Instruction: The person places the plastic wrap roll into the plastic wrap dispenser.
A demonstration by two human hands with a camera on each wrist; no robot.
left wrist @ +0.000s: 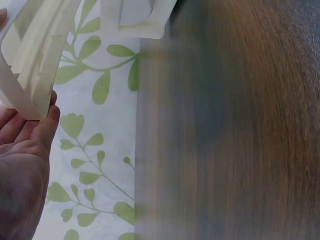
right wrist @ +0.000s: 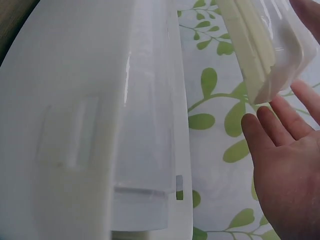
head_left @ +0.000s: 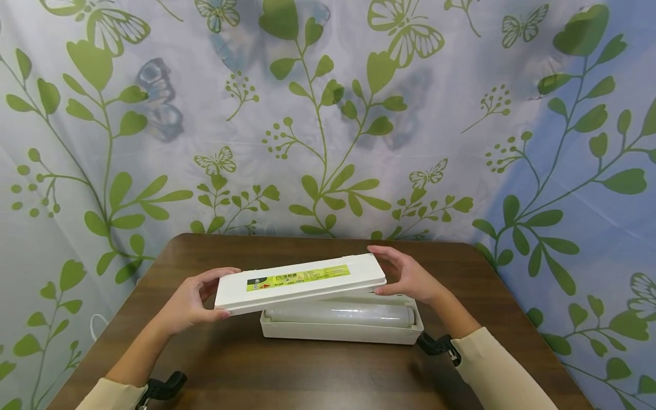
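A long white lid (head_left: 302, 283) with a yellow-green label is held in the air, its left end lower and nearer. My left hand (head_left: 187, 304) grips its left end, thumb on the near edge and fingers at the far edge. At the other end my right hand (head_left: 410, 276) holds the lid between thumb and fingers. Below, a white box (head_left: 340, 331) lies on the table with a roll of clear film (head_left: 343, 314) inside. The right wrist view shows the roll (right wrist: 145, 120) in the box close up, and the lid's pale underside (right wrist: 250, 45) above the fingers.
The brown wooden table (head_left: 307, 376) extends around the box. Behind it hangs a pale curtain (head_left: 328, 114) with green leaves and butterflies. Dark straps with clips sit at both wrists.
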